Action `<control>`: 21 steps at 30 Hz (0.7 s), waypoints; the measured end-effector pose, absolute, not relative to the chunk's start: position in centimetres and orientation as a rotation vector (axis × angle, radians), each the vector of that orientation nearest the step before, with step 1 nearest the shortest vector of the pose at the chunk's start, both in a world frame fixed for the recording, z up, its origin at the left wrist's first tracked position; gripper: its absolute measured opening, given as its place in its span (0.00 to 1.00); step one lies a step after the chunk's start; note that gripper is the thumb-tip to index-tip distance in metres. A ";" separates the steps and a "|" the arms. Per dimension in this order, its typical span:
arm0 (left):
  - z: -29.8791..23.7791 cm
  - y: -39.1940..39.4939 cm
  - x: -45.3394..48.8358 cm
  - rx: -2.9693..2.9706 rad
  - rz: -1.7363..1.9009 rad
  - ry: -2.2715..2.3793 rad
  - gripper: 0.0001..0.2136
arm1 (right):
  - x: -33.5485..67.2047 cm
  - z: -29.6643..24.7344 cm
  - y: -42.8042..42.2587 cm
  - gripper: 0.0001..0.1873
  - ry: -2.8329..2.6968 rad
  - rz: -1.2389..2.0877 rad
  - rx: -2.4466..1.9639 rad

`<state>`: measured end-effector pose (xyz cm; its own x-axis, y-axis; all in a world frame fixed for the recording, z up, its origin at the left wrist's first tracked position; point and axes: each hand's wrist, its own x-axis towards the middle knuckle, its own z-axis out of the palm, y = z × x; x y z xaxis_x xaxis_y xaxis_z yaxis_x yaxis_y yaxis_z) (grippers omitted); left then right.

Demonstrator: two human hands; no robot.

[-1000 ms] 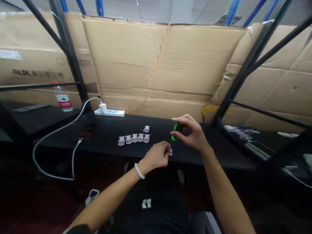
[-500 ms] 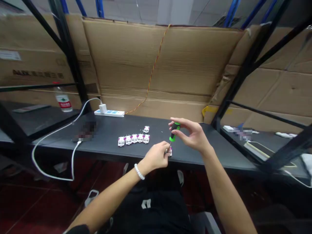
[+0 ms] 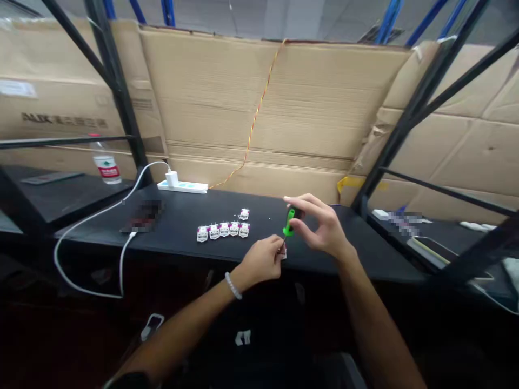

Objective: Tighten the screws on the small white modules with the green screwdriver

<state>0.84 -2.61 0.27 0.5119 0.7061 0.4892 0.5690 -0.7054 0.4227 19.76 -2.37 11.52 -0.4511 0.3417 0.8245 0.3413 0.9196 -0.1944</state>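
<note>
My right hand is closed round the handle of a green and black screwdriver, its shaft slanting down to the left. At the shaft's lower end, my left hand pinches a small white and purple part, mostly hidden behind the fingers. Whether the screwdriver's tip touches a screw is hidden. Left of my hands, several similar white and purple parts stand side by side in a row on the black table. One more such part lies just behind the row's right end.
A white power strip with a plugged-in charger sits at the back left. Its white cable loops past the table's front edge to a blurred dark device. A water bottle stands behind the left rack post. Cardboard walls the back.
The screwdriver handle has turned in my right hand, showing more green, and the right fingers have shifted slightly. My left hand stays almost in place.
</note>
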 end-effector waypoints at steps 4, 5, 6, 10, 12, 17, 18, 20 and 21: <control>0.3 -2.6 0.8 2.542 0.969 1.087 0.07 | 20.1 11.8 -2.7 0.25 -2.128 0.175 -0.514; 0.3 -2.6 0.8 2.539 0.971 1.085 0.07 | 20.1 11.9 -2.6 0.23 -2.118 0.162 -0.539; 0.3 -2.6 0.8 2.536 0.970 1.081 0.07 | 20.1 11.9 -2.4 0.21 -2.100 0.124 -0.565; 0.4 -2.7 0.7 2.530 0.969 1.084 0.07 | 20.1 12.0 -1.9 0.16 -2.026 -0.017 -0.616; 0.4 -2.7 0.7 2.526 0.964 1.092 0.07 | 20.2 11.8 -2.0 0.18 -2.050 0.045 -0.585; 0.5 -2.7 0.7 2.530 0.949 1.092 0.07 | 20.3 11.7 -2.2 0.26 -2.087 0.279 -0.521; 0.5 -2.7 0.7 2.529 0.949 1.090 0.07 | 20.3 11.7 -2.2 0.25 -2.069 0.213 -0.551; 0.5 -2.7 0.7 2.525 0.953 1.085 0.07 | 20.1 11.8 -1.9 0.21 -2.036 0.045 -0.618; 0.5 -2.7 0.7 2.521 0.957 1.085 0.07 | 20.1 11.8 -1.8 0.20 -2.026 -0.004 -0.642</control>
